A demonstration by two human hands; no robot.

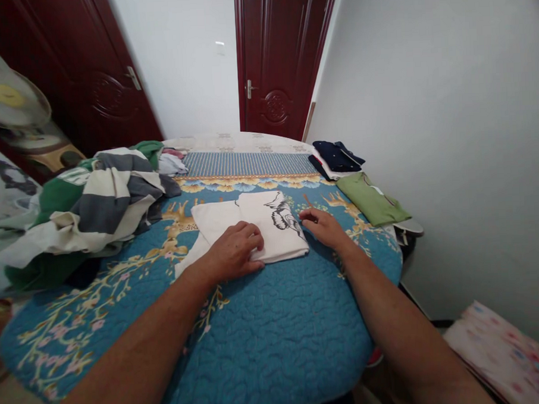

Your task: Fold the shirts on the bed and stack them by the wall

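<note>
A white garment [225,217] with a black line-drawn print lies partly folded in the middle of the table. My left hand [238,249] rests on its near left part, fingers bent and thumb apart from them at the near edge; no cloth shows gripped between them. Just off the garment's right edge is my right hand [323,226], its fingers loosely curved with the thumb a little apart and nothing visible in them. The left part of the garment sticks out beyond the folded part, partly covered by my left hand and forearm.
A blue quilted cover [275,327] with flowers and deer lies over the table. Heaped clothes [104,197] fill the left side. At the far right sit a folded green garment [372,199] and a navy folded stack [336,156]. A fan [10,97] stands at left.
</note>
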